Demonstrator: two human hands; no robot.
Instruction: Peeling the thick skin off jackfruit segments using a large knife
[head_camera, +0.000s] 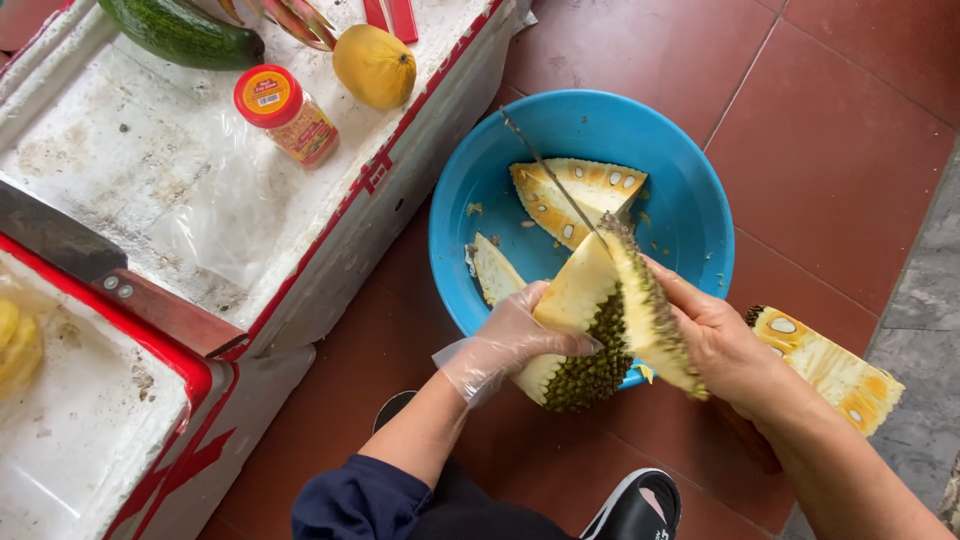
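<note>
A small jar (287, 115) with a red lid and a round yellow-orange label on top lies tilted on the white foam box lid (150, 170) at upper left; its side label is orange and yellow, the print too small to tell. The foam box serves as a worktop and has red trim and red markings along its edge. Near the jar sit a yellow round fruit (374, 65) and a dark green cucumber-like vegetable (180, 32). A cleaver (100, 275) with a brown riveted handle rests across the gap between this box and a second foam box (80, 420) at lower left.

The jackfruit wedge (590, 320) is held just over the near rim of the blue basin (690, 200), which stands on the red tile floor (850, 120). The wedge shows a green spiky rind below and pale yellow flesh above, split partway along its length. The left hand (505, 345), in a clear plastic glove, has its grip clamped on the left side of the wedge. The right hand (715, 340), bare, has its grip closed on the split-off rind strip and on a thin knife (550, 170), whose blade points up and away over the basin. Inside the basin lie two more cut pieces (575, 200) with yellow flesh and pale seeds. Another cut slice (830, 370) lies on the floor just right of the right wrist.
</note>
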